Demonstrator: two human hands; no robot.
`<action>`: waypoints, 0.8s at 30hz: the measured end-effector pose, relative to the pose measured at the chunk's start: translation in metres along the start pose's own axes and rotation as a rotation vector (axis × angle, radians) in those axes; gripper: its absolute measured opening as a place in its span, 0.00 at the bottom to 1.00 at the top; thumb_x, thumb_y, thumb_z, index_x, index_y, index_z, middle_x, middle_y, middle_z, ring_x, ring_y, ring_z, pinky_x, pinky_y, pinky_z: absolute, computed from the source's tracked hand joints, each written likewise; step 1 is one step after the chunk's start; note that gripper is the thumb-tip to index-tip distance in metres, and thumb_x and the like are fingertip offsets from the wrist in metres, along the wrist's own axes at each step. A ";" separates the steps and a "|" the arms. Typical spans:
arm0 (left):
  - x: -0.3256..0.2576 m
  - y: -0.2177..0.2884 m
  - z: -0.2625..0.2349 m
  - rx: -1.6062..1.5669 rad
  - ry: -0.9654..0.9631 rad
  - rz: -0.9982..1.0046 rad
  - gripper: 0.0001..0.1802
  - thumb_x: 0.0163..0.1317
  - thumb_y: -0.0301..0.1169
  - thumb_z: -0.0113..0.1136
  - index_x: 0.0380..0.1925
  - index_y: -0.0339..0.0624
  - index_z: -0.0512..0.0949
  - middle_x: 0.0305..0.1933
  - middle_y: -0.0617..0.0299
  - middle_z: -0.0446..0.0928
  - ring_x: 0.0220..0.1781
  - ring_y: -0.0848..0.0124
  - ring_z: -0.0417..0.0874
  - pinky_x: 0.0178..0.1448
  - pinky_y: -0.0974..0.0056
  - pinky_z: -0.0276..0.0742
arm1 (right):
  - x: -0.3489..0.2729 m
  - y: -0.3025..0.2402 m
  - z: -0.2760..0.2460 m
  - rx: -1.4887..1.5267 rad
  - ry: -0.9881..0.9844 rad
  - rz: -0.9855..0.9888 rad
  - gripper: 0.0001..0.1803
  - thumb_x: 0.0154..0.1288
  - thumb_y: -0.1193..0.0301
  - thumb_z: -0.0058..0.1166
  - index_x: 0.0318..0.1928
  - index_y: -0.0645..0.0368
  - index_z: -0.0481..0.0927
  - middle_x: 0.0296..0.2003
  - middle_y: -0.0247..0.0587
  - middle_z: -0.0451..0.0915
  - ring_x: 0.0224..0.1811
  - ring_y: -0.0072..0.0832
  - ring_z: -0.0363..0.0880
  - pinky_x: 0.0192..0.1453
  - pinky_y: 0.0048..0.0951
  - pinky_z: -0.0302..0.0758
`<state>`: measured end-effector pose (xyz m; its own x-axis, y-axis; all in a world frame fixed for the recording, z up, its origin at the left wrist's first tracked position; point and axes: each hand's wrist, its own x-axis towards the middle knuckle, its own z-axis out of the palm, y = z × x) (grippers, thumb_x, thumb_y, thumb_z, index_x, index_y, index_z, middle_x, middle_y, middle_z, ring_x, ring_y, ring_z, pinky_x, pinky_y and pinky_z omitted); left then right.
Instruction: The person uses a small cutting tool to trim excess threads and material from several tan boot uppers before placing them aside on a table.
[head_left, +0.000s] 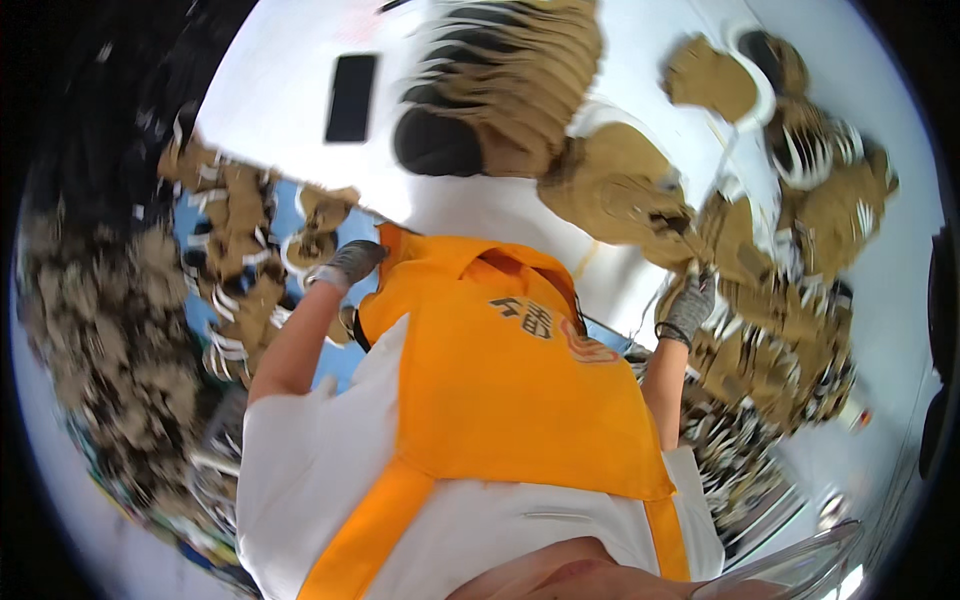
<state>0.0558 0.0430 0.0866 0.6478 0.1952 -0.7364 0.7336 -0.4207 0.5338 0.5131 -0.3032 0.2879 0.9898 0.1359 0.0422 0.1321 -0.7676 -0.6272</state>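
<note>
My right hand (688, 308), in a grey knit glove, is closed at the lower right end of a tan fabric cap (615, 180). Its fingertips meet the cap near a dark opening, and a small thing by them is too blurred to name. The cap lies on the white table (440, 205), beside a nested stack of tan caps (530, 90) with black parts. My left hand (355, 262), also gloved in grey, is beside the left edge of my orange apron (500, 390). Blur hides how its fingers are set, and I see nothing in it.
A black phone (351, 98) lies on the table left of the stack. More tan and white caps (840, 205) are heaped at the right. Further ones (238, 210) lie over a blue surface on the left, next to a large brownish pile (110, 330).
</note>
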 end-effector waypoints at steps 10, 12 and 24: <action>-0.046 0.324 -0.164 -0.840 -0.294 0.740 0.21 0.66 0.40 0.53 0.51 0.35 0.74 0.49 0.60 0.76 0.51 0.74 0.76 0.58 0.72 0.69 | -0.055 -0.102 -0.101 0.534 0.362 -0.112 0.18 0.60 0.73 0.60 0.50 0.63 0.77 0.44 0.35 0.77 0.44 0.23 0.72 0.54 0.24 0.69; -0.037 0.377 -0.158 -0.961 -0.405 0.726 0.24 0.66 0.41 0.53 0.55 0.35 0.71 0.53 0.60 0.74 0.54 0.73 0.74 0.60 0.71 0.68 | -0.062 -0.115 -0.115 0.292 0.433 -0.275 0.15 0.59 0.75 0.59 0.48 0.58 0.79 0.46 0.39 0.76 0.45 0.27 0.74 0.53 0.27 0.70; -0.038 0.472 -0.154 -1.124 -0.347 1.020 0.35 0.57 0.41 0.63 0.60 0.38 0.62 0.58 0.57 0.69 0.58 0.65 0.72 0.62 0.61 0.70 | -0.082 -0.190 -0.119 0.064 -0.010 -0.853 0.17 0.52 0.74 0.57 0.44 0.50 0.82 0.41 0.42 0.80 0.38 0.33 0.81 0.39 0.28 0.76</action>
<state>0.4092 -0.0265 0.4301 0.9889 -0.0238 0.1466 -0.0971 0.6435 0.7592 0.4133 -0.2429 0.4959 0.5523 0.6569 0.5132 0.8284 -0.3634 -0.4263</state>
